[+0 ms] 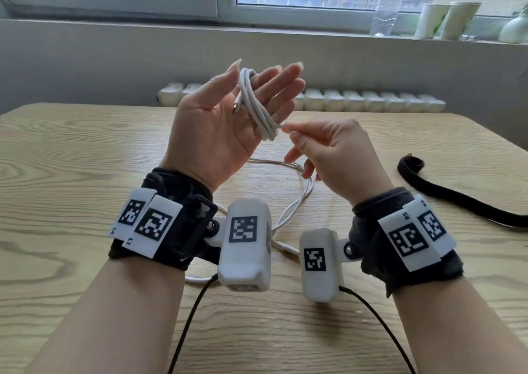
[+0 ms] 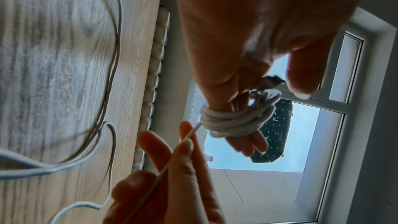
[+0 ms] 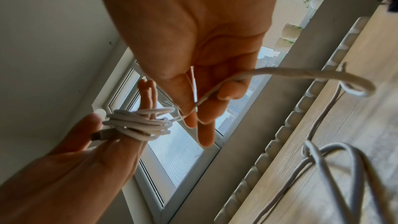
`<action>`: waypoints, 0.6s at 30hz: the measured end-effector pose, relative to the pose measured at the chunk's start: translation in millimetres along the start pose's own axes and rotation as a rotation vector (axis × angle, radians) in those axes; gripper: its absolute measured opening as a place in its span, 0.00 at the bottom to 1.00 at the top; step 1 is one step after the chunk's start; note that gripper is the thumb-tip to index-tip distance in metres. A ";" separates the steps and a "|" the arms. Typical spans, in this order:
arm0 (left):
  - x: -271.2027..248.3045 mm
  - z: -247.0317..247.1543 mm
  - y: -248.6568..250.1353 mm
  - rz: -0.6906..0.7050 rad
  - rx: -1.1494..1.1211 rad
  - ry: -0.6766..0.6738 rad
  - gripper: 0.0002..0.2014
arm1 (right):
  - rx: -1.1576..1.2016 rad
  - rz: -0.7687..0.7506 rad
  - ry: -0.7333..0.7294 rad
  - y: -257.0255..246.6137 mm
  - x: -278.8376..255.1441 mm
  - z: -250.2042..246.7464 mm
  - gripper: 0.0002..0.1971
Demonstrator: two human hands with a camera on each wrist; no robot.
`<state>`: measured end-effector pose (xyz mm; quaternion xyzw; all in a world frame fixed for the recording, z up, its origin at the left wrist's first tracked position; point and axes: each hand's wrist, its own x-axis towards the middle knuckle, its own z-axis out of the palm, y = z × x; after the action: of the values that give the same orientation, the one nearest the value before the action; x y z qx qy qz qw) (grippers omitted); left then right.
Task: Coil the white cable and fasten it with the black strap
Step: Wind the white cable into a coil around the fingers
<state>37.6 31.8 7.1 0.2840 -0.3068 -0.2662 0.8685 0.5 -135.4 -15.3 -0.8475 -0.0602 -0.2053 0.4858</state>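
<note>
My left hand (image 1: pixel 228 125), fingers spread, wears white cable (image 1: pixel 258 107) coils; my right hand (image 1: pixel 334 156) pinches the strand above the table (image 1: pixel 71 159); black strap (image 1: pixel 445 193) near the right edge.

Matt white cable (image 1: pixel 258 107), black cloth strap (image 1: pixel 445 193), smooth wood-grain table (image 1: pixel 71 179).

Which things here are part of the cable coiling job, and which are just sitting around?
Part of the job:
white cable, wound round the left hand fingers
right hand, pinching the cable
black strap on the table

Lying about:
water bottle
paper cups
vase
</note>
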 end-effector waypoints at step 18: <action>4.7 1.4 -1.9 0.028 0.202 0.238 0.38 | -0.036 0.031 -0.150 -6.4 -7.8 5.8 0.08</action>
<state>39.2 27.1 8.6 0.3950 -0.2306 -0.1863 0.8695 -6.8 -126.3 -15.9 -0.8700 -0.0795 -0.1347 0.4677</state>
